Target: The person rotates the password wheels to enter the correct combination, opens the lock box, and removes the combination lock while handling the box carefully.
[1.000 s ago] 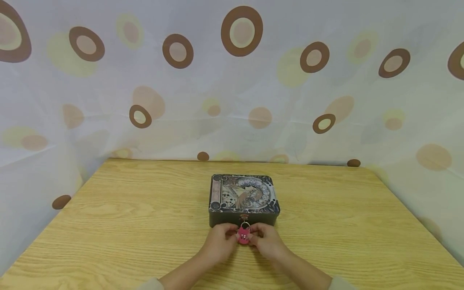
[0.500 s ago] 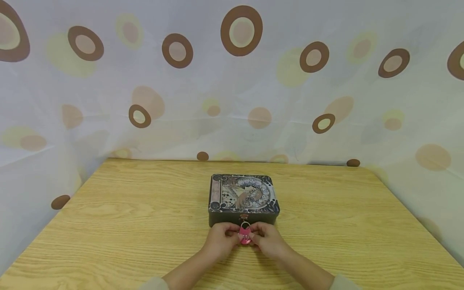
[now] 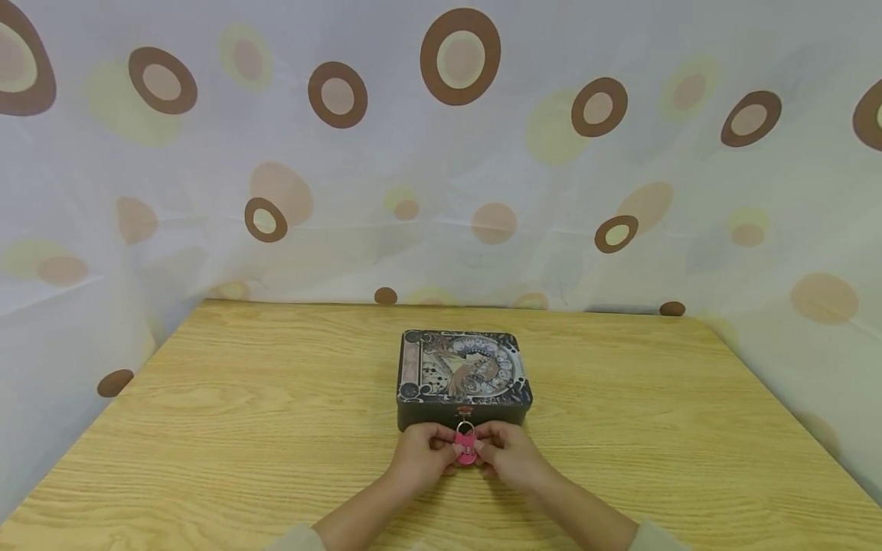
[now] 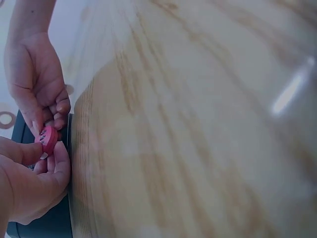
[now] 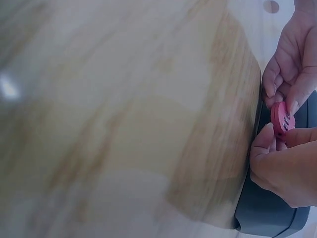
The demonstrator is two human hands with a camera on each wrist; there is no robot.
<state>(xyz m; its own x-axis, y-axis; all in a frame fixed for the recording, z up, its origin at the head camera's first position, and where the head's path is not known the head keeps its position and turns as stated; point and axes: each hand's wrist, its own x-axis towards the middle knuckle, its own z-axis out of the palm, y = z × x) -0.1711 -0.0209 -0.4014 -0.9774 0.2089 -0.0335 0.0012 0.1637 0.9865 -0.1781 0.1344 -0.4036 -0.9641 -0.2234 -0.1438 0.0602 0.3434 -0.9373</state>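
Observation:
A pink combination padlock (image 3: 466,450) with number dials hangs by its shackle at the latch (image 3: 465,412) on the front of a dark tin box (image 3: 463,369) with a decorated lid. My left hand (image 3: 419,458) pinches the padlock's left side between thumb and fingers. From the other side my right hand (image 3: 511,456) pinches it too, thumb beside the dials. Both wrist views show the padlock (image 4: 47,140) between the two hands, its dials partly covered by the fingers. The lid is down. Whether the shackle is locked cannot be told.
The box sits around the middle of a wood-grain table (image 3: 276,398). Behind and at both sides hangs a pale cloth (image 3: 413,168) with brown and beige circles. Sleeve cuffs (image 3: 299,538) show at the bottom edge.
The padlock has turned and tilted slightly between the fingers, its dials shifting a little to the right. Both hands keep their pinch, and the box stays where it was.

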